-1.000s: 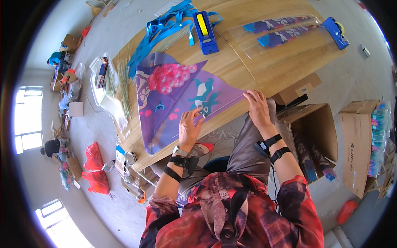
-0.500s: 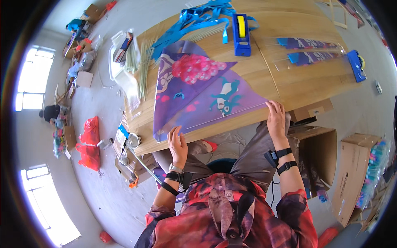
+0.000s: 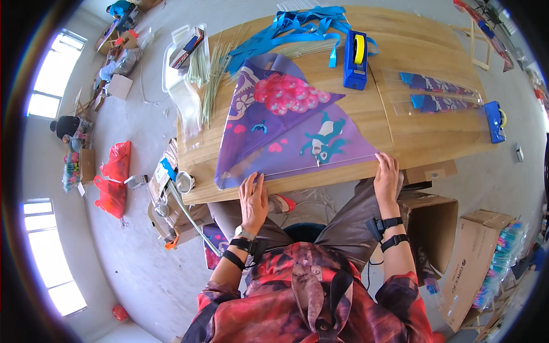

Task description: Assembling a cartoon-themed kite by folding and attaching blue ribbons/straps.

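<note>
A purple printed kite sheet (image 3: 286,128) lies folded over on the wooden table, with pink bubbles, hearts and a teal cartoon animal on it. A thin pale rod (image 3: 297,169) runs along its near edge. At the near-left part of that edge, my left hand (image 3: 253,203) touches the sheet with its fingers stretched and slightly apart. My right hand (image 3: 387,182) rests its outstretched fingers at the sheet's right corner, by the rod's end. Neither hand is wrapped round anything I can see.
On the wooden table (image 3: 423,134) are blue straps (image 3: 280,28), a blue tape dispenser (image 3: 355,60), thin sticks (image 3: 216,80) and packed purple kites (image 3: 443,104). Another dispenser (image 3: 494,122) sits at the right edge. A cardboard box (image 3: 437,228) stands below.
The view has shifted a little, so the table appears slightly further right. My left hand has turned a little and its fingers lie closer to the sheet's near edge. My right hand stays at the corner.
</note>
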Tool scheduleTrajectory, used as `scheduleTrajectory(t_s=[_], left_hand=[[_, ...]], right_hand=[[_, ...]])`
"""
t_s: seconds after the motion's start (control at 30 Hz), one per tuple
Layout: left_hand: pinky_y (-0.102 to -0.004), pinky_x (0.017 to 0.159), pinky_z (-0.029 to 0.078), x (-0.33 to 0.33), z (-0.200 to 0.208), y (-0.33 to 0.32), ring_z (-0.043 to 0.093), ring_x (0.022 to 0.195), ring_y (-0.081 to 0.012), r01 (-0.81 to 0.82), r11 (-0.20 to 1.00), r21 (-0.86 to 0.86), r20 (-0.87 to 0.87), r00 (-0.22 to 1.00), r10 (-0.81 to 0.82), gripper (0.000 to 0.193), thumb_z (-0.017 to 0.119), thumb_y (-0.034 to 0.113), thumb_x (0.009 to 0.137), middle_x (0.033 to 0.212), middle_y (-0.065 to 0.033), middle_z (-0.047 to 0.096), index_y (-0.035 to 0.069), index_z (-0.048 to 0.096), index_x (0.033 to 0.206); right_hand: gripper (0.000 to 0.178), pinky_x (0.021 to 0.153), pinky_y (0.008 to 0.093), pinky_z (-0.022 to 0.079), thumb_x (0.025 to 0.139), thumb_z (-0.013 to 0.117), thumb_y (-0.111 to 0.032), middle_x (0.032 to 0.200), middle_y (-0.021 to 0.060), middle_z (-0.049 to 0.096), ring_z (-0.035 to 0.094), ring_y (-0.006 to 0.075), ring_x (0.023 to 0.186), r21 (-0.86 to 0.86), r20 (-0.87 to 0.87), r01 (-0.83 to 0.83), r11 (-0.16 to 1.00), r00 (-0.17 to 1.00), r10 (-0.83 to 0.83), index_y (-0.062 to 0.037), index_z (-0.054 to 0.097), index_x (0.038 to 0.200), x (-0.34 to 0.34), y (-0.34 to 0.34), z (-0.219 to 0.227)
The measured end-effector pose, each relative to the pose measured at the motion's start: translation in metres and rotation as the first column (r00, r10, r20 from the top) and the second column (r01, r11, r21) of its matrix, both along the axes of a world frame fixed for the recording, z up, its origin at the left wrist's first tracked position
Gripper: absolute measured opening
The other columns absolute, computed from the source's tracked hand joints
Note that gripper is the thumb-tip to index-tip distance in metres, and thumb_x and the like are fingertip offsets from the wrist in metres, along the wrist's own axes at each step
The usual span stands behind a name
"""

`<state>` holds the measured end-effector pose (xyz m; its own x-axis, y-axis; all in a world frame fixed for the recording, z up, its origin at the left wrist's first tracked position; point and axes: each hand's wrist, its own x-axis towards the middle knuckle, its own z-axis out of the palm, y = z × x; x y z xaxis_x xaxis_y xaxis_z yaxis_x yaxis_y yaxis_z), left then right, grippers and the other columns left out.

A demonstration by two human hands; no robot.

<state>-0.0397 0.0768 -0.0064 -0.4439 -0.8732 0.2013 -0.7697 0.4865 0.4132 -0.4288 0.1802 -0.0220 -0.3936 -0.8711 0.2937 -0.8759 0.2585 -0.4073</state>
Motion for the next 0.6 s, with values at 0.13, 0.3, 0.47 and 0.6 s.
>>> scheduleTrajectory(t_s=[0.13, 0.3, 0.47, 0.6], left_hand=[[-0.0503, 0.11, 0.04, -0.003, 0.004, -0.001, 0.049, 0.13, -0.0401, -0.002, 1.0, 0.005, -0.012, 1.0, 0.002, 0.046, 0.064, 0.002, 0.091, 0.141, -0.0178, 0.051, 0.003, 0.059, 0.137], [-0.051, 0.111, 0.039, -0.003, 0.0, -0.004, 0.048, 0.13, -0.0404, -0.004, 1.0, 0.031, -0.005, 1.0, 0.004, 0.046, 0.064, 0.003, 0.091, 0.143, -0.0176, 0.05, 0.003, 0.059, 0.137], [-0.0505, 0.109, 0.04, -0.01, 0.004, -0.008, 0.048, 0.13, -0.0407, -0.025, 1.0, 0.013, -0.044, 0.999, 0.026, 0.049, 0.065, -0.001, 0.09, 0.142, -0.0197, 0.05, 0.003, 0.057, 0.138], [-0.0493, 0.106, 0.042, -0.056, 0.026, -0.045, 0.051, 0.125, -0.0415, 0.078, 0.996, 0.047, -0.231, 0.971, -0.065, 0.045, 0.065, -0.001, 0.09, 0.134, -0.0209, 0.056, 0.001, 0.058, 0.134]], right_hand=[[0.033, 0.106, 0.0441, 0.045, 0.095, 0.056, 0.003, 0.127, 0.0125, 0.06, 0.055, 0.0333, 0.12, -0.007, -0.02, -0.005, 1.0, 1.0, 0.004, -0.0014, 0.062, 0.127, -0.002, -0.001, 0.004], [0.036, 0.106, 0.045, 0.045, 0.095, 0.055, 0.004, 0.128, 0.0132, 0.06, 0.054, 0.0348, 0.122, -0.026, 0.036, 0.011, 1.0, 0.999, -0.01, -0.0017, 0.06, 0.13, -0.002, -0.005, 0.007], [0.035, 0.104, 0.0457, 0.046, 0.098, 0.056, 0.002, 0.127, 0.0155, 0.062, 0.056, 0.036, 0.12, -0.067, 0.092, 0.11, 0.992, 0.99, -0.104, -0.0022, 0.058, 0.132, -0.001, -0.015, 0.017], [0.032, 0.099, 0.0424, 0.048, 0.1, 0.06, -0.006, 0.122, 0.0175, 0.064, 0.06, 0.0351, 0.115, -0.19, 0.171, 0.095, 0.977, 0.983, -0.062, -0.0026, 0.059, 0.132, -0.013, -0.061, 0.035]])
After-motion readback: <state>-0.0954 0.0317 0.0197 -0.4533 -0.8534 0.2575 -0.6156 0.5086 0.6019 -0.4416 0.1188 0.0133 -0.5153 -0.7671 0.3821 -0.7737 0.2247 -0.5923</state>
